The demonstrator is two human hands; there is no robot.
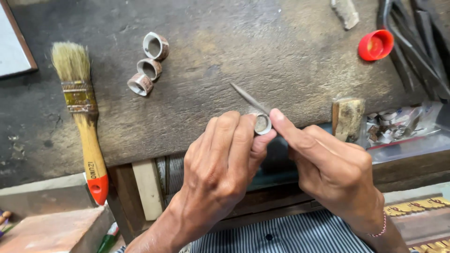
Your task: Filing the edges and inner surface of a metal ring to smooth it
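Behind the right hand (328,168), the thin file (248,98) is half hidden. The left hand (220,164) pinches a small grey metal ring (262,123); the right grips the file.

Soft, even daylight on a dark, worn bench, sharp at the centre

Light falls from above and slightly ahead, leaving faint shadows under the brush (79,112) and the three rings (150,70) near the bench's (281,51) far-left part; the red cap (376,45) by the far-right corner is saturated with a mild sheen, the plastic bag (403,122) at the right edge glints, both hands (276,164) are crisp, and the tools at the far-right corner go soft and stretch slightly
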